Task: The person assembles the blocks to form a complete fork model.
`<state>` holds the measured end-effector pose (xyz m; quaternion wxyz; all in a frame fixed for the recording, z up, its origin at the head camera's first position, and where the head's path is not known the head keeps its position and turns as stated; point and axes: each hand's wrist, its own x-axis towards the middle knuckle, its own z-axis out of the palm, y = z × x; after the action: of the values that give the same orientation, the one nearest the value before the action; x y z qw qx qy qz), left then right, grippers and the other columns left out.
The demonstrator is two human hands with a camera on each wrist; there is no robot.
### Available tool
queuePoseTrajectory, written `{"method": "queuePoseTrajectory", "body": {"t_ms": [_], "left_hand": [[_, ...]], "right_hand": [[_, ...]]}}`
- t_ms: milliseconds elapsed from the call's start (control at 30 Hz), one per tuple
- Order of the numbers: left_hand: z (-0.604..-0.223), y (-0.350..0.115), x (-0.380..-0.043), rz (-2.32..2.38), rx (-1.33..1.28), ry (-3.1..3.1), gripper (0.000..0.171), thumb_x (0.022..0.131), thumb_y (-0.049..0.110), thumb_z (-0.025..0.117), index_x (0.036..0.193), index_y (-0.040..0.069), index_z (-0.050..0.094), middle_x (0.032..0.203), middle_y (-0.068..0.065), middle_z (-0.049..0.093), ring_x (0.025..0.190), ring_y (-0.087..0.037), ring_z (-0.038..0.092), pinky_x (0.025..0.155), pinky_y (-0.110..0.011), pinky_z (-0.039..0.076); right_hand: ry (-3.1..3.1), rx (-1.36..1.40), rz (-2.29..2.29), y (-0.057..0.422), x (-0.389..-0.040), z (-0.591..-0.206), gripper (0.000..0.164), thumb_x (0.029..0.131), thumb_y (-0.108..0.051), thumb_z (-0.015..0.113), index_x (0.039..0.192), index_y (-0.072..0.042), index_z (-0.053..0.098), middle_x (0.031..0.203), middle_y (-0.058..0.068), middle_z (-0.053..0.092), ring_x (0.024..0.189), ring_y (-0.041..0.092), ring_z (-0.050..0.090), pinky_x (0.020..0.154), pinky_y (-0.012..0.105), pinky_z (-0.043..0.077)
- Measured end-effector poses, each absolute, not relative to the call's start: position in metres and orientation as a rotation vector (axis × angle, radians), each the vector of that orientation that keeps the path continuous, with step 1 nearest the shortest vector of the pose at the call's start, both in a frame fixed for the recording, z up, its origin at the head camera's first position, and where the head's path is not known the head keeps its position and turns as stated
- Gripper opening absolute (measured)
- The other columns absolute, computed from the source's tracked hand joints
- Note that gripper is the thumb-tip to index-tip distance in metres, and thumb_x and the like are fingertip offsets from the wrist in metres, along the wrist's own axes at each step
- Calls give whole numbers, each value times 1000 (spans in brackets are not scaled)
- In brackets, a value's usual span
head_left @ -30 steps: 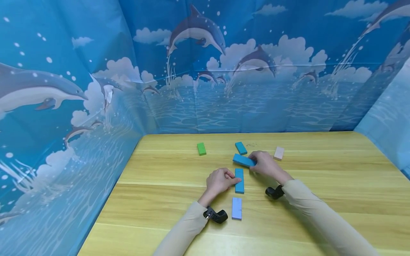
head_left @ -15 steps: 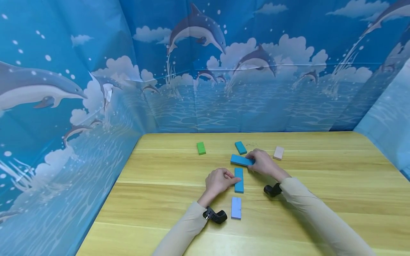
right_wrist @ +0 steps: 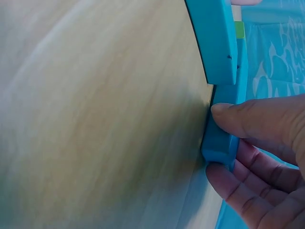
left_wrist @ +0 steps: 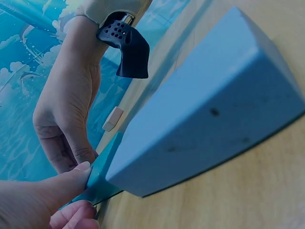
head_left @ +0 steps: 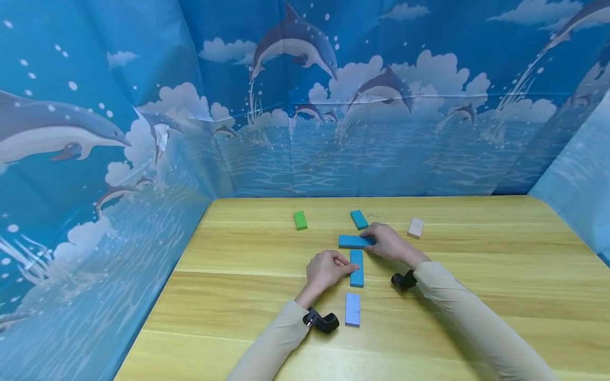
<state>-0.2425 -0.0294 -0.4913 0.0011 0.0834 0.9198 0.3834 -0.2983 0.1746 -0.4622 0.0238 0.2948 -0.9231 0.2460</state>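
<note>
Two blue wooden blocks form a T on the table: one lies crosswise [head_left: 350,242], the other blue block [head_left: 357,279] lies lengthwise, its far end right at the crosswise one's near side. My left hand [head_left: 325,270] pinches the lengthwise block between thumb and fingers from the left. With thumb and fingertips, my right hand [head_left: 387,242] grips the right end of the crosswise block. The right wrist view shows that crosswise block [right_wrist: 220,140] close against the end of the other blue block [right_wrist: 214,43]. Nearer the body lies a periwinkle block [head_left: 352,309], large in the left wrist view.
Behind the T, a shorter teal block [head_left: 359,219] lies at a slant close to the right fingers. A green block [head_left: 300,220] is at the back left, a pale pink block [head_left: 415,227] at the back right. A dolphin-print curtain [head_left: 333,148] borders the wooden table [head_left: 238,317].
My right hand has moved slightly left and turned the crosswise block from a slant to nearly square across the lengthwise one's far end. My left hand stays in place.
</note>
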Motion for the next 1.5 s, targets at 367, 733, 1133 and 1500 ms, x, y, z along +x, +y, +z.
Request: {"method": "queuePoseTrajectory", "body": {"t_ms": [367, 733, 1133, 1500], "left_hand": [[-490, -28, -241, 1186, 258, 2902, 25, 75, 52, 76, 73, 27, 70, 57, 19, 55, 50, -2, 51, 49, -24, 37], [-489, -26, -239, 1160, 258, 2938, 25, 76, 52, 75, 73, 28, 69, 59, 20, 55, 52, -1, 50, 50, -24, 36], [-491, -24, -240, 1148, 251, 2964, 26, 76, 53, 74, 72, 28, 69, 58, 21, 54, 51, 0, 49, 48, -24, 35], [-489, -24, -240, 1144, 251, 2978, 27, 75, 53, 75, 72, 27, 69, 59, 20, 54, 51, 0, 48, 48, -23, 35]], "right_hand": [[-2854, 951, 748, 176, -296, -463, 27, 80, -2, 74, 106, 6, 68, 97, 14, 64, 89, 27, 60, 78, 42, 49], [-2864, 960, 748, 176, -296, -461, 28, 80, -3, 74, 106, 6, 68, 98, 14, 64, 91, 27, 61, 79, 42, 49], [-2861, 964, 753, 176, -293, -461, 29, 80, -2, 75, 107, 8, 68, 98, 15, 64, 92, 29, 61, 79, 43, 49], [-2857, 973, 756, 176, -294, -460, 29, 80, -2, 74, 106, 9, 67, 98, 16, 64, 93, 31, 60, 79, 44, 49]]}}
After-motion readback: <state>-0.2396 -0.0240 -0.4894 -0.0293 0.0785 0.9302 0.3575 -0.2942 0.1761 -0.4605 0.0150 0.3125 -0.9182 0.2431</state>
